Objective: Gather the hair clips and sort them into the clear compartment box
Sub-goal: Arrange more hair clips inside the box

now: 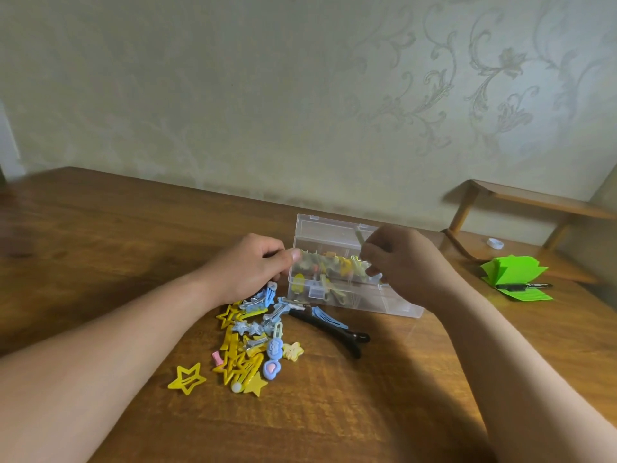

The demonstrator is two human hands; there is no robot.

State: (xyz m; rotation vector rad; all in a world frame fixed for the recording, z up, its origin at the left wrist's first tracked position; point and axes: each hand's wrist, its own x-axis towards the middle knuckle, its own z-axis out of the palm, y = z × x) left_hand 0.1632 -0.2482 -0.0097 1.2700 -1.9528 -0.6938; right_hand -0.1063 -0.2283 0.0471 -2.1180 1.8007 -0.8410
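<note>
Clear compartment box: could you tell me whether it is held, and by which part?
Left hand grips the clear plastic compartment box by its left end; right hand seemingly grips its right end.

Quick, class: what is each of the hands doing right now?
Left hand: grips the left end of the clear box.
Right hand: pinches a thin greenish clip over the box.

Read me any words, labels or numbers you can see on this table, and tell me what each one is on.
Black marker on the green paper pad: pale print along its barrel, too blurred to read.
Clear compartment box: no label visible.
Hair clips: no lettering visible.
Nothing here can be read.
</note>
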